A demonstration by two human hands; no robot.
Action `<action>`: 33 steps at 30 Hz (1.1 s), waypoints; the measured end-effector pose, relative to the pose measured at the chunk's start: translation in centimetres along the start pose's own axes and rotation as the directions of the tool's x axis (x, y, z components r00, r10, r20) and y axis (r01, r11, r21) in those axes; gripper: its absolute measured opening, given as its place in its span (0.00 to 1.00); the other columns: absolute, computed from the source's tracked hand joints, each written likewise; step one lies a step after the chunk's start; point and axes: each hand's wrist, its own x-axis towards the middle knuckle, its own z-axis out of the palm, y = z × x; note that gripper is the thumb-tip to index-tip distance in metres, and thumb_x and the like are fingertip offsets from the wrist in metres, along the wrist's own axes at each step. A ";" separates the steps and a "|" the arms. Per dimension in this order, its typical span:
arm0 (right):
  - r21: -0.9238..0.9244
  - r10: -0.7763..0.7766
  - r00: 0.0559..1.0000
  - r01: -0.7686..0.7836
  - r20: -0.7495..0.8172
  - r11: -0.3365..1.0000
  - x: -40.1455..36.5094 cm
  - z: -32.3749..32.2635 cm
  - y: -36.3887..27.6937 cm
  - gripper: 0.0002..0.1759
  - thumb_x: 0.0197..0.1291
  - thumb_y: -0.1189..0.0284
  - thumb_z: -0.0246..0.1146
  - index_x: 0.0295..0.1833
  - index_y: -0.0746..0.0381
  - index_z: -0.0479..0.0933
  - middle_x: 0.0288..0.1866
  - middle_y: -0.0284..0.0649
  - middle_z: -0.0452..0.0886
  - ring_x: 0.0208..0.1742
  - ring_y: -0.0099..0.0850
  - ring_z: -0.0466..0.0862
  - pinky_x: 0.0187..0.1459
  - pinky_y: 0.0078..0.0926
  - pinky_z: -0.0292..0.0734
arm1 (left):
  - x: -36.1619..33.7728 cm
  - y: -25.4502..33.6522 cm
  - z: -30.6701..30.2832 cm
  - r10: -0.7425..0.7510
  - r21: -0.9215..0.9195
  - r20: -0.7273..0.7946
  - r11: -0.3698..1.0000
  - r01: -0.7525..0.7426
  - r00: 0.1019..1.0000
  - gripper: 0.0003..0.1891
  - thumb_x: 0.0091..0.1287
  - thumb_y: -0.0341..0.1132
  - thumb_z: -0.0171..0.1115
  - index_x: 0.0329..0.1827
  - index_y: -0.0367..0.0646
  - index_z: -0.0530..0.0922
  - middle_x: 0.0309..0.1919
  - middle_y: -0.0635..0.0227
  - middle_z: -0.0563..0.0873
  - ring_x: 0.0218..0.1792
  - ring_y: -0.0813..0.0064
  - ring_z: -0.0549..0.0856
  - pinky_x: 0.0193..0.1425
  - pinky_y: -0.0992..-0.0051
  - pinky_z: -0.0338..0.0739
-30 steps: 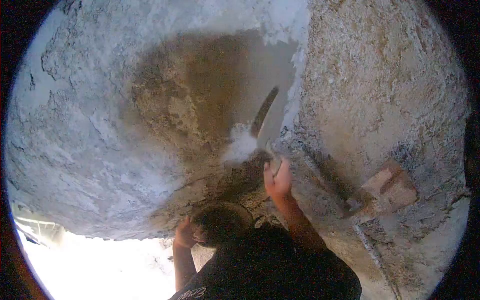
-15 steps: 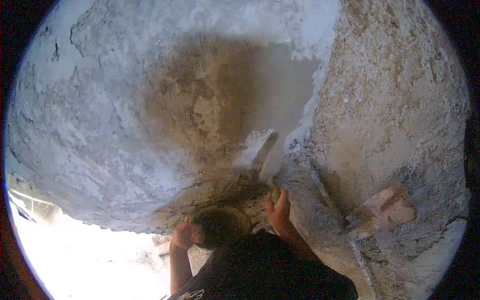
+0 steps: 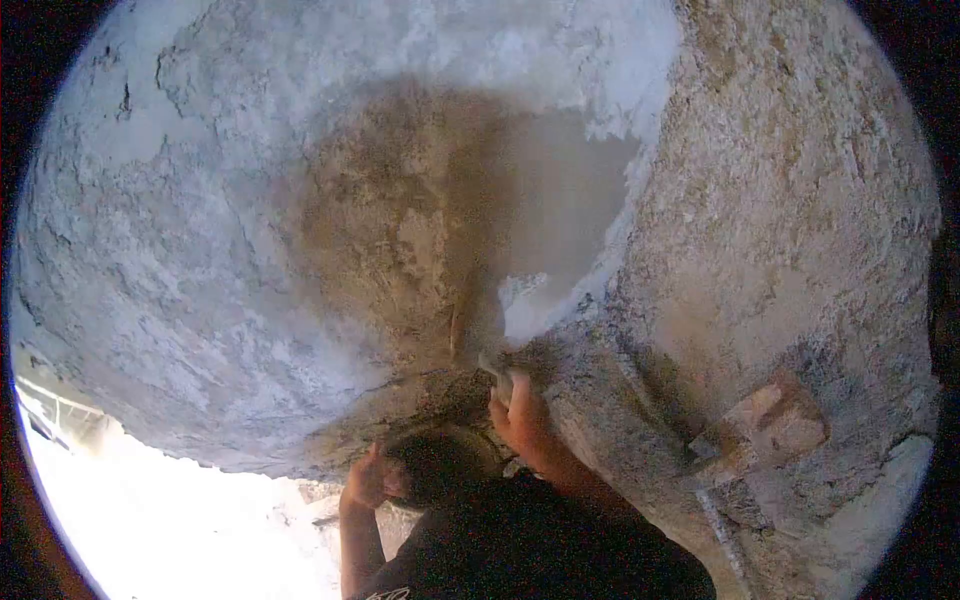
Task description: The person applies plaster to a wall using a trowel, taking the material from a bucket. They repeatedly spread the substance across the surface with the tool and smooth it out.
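My right hand (image 3: 520, 415) is closed around the handle of a trowel (image 3: 482, 322), its blade pointing up against the rough wall. Just above and to the right of the blade, a smooth grey patch of wet-looking plaster (image 3: 570, 200) meets a bare brown area (image 3: 385, 220). In front of my body, my left hand (image 3: 368, 480) grips the left side of a dark round bowl (image 3: 440, 462), thumb up. The bowl's contents are too dark to make out.
Whitish, uneven wall (image 3: 200, 250) surrounds the brown area, with coarser tan wall (image 3: 780, 170) to the right. A reddish brick-like block (image 3: 785, 420) juts out at lower right, above a thin pipe-like strip (image 3: 722, 535). Glaring daylight fills the lower left.
My right hand has moved left with the trowel, whose blade now lies further left on the wall. My left hand and the bowl have stayed nearly in place.
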 end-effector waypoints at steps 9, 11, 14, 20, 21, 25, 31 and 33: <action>0.273 0.296 0.950 -0.260 -0.098 0.926 5.0 -2.4 -1.1 0.22 0.51 0.71 0.59 0.50 0.69 0.62 0.35 0.55 0.71 0.35 0.48 0.75 0.35 0.35 0.71 | 0.9 0.4 -1.7 -0.124 0.002 0.289 0.992 0.129 0.949 0.26 0.59 0.60 0.42 0.46 0.48 0.71 0.13 0.72 0.66 0.15 0.78 0.63 0.17 0.80 0.52; 0.089 0.207 0.974 -0.199 -0.087 0.976 6.6 -3.1 -1.5 0.23 0.50 0.72 0.58 0.50 0.69 0.62 0.36 0.55 0.71 0.35 0.49 0.75 0.35 0.37 0.71 | 0.3 0.7 0.4 -0.120 0.081 0.164 0.991 0.108 0.979 0.27 0.58 0.63 0.40 0.32 0.45 0.68 0.13 0.73 0.64 0.15 0.78 0.61 0.18 0.80 0.51; -0.101 0.156 0.988 -0.155 0.001 0.983 5.6 -2.5 -1.4 0.23 0.51 0.71 0.58 0.50 0.71 0.61 0.36 0.57 0.71 0.34 0.51 0.75 0.34 0.39 0.71 | 0.5 0.6 -0.1 -0.087 0.155 0.074 0.985 0.075 0.993 0.31 0.57 0.65 0.40 0.18 0.42 0.66 0.13 0.74 0.62 0.15 0.78 0.59 0.19 0.80 0.50; -0.076 0.259 0.946 -0.249 0.194 0.965 -2.7 -1.4 0.0 0.26 0.52 0.71 0.57 0.53 0.73 0.58 0.36 0.59 0.72 0.36 0.52 0.75 0.35 0.40 0.71 | 0.1 1.3 0.5 -0.099 0.108 0.032 0.990 0.095 0.995 0.30 0.58 0.62 0.41 0.20 0.39 0.70 0.15 0.68 0.69 0.15 0.75 0.62 0.19 0.79 0.53; -0.089 0.320 0.909 -0.308 0.267 0.947 -4.4 -1.7 0.1 0.28 0.52 0.71 0.57 0.54 0.74 0.57 0.36 0.59 0.73 0.36 0.52 0.76 0.35 0.40 0.72 | 0.0 1.5 0.7 -0.111 0.064 0.043 0.992 0.108 0.993 0.30 0.60 0.61 0.40 0.22 0.38 0.71 0.16 0.66 0.71 0.16 0.74 0.64 0.20 0.78 0.54; -0.267 0.250 0.944 -0.189 0.215 0.945 -11.5 -2.2 3.0 0.32 0.49 0.70 0.59 0.57 0.73 0.56 0.43 0.58 0.71 0.39 0.52 0.75 0.39 0.40 0.71 | -0.2 1.6 1.1 -0.066 0.138 -0.108 0.987 0.081 0.992 0.28 0.64 0.55 0.38 0.28 0.36 0.73 0.20 0.65 0.75 0.19 0.73 0.68 0.21 0.76 0.59; -0.444 0.639 0.588 -0.460 0.496 0.769 -11.2 -7.8 1.5 0.26 0.51 0.70 0.58 0.56 0.64 0.60 0.46 0.52 0.72 0.47 0.45 0.74 0.46 0.37 0.68 | 0.4 1.0 1.0 -0.065 0.299 0.149 0.954 0.018 0.987 0.24 0.64 0.56 0.39 0.22 0.45 0.66 0.16 0.74 0.64 0.16 0.80 0.62 0.20 0.79 0.55; -0.514 0.649 0.462 -0.396 0.605 0.761 -9.9 -9.4 -1.0 0.25 0.50 0.72 0.59 0.54 0.65 0.61 0.46 0.49 0.72 0.47 0.44 0.73 0.46 0.35 0.68 | 1.1 1.0 0.0 -0.291 0.125 0.248 0.955 0.267 0.924 0.25 0.62 0.58 0.40 0.22 0.45 0.65 0.16 0.76 0.60 0.16 0.82 0.58 0.18 0.82 0.50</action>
